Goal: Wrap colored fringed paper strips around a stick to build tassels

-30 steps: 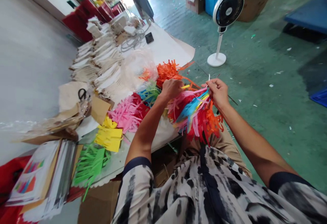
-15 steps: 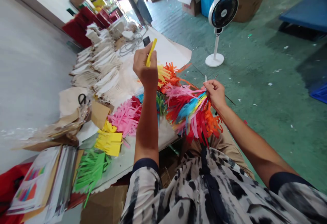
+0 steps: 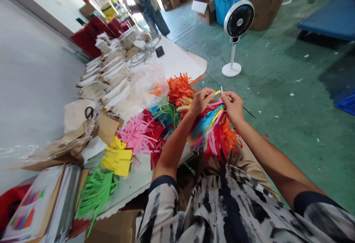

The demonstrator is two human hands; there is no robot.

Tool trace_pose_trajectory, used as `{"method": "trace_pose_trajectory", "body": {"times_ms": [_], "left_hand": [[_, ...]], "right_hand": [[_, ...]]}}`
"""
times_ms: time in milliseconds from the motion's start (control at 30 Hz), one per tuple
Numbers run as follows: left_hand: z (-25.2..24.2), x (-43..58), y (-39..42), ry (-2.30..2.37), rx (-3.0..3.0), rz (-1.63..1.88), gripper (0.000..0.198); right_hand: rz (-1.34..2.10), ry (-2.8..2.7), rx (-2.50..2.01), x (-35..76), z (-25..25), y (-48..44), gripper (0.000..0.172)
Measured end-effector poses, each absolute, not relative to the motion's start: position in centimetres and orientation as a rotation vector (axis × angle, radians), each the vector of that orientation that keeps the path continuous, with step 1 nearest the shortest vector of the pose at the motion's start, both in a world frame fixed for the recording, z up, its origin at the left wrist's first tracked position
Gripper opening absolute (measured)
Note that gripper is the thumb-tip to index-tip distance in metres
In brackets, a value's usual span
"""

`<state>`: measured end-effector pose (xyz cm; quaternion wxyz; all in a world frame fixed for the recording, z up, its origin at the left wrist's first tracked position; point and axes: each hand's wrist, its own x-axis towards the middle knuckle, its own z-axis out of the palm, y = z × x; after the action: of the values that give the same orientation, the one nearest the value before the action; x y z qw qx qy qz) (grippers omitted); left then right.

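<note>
My left hand (image 3: 200,102) is closed on a yellow strip (image 3: 217,93), whose tip points toward my other hand. Just to its right, my right hand (image 3: 233,107) pinches the top of a bunch of multicoloured paper tassels (image 3: 216,134). A small white end (image 3: 221,88) sticks up above those fingertips. Pink, red, blue, yellow and orange fringes hang from the bunch over my lap. A thin dark line runs past my right hand; I cannot tell whether it is string or wire.
Orange fringes (image 3: 180,87), pink fringes (image 3: 137,132), yellow fringed paper (image 3: 118,158) and green fringed paper (image 3: 97,189) lie on the table. Behind them are stacked white bundles (image 3: 111,80). A fan (image 3: 233,58) stands on the floor to the right. A person (image 3: 155,13) stands beyond the table.
My left hand has come down and to the right with the yellow strip, from raised above the table to beside my right hand. My right hand keeps its pinch on the tassels.
</note>
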<state>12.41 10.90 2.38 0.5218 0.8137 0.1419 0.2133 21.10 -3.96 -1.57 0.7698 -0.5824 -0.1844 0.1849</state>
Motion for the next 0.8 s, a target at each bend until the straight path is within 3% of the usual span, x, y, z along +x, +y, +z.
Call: {"method": "trace_pose_trajectory", "body": {"times_ms": [367,800], "left_hand": [[1.1,11.9,10.3,0.249,1.895,0.445,0.032],[2.0,11.4,9.8,0.294,2.083,0.56,0.007]], "right_hand": [[0.46,-0.404,-1.293,21.1,-1.7,-4.1,0.044],[0.438,-0.414,-1.303,21.2,-2.1,-3.8,0.038]]}}
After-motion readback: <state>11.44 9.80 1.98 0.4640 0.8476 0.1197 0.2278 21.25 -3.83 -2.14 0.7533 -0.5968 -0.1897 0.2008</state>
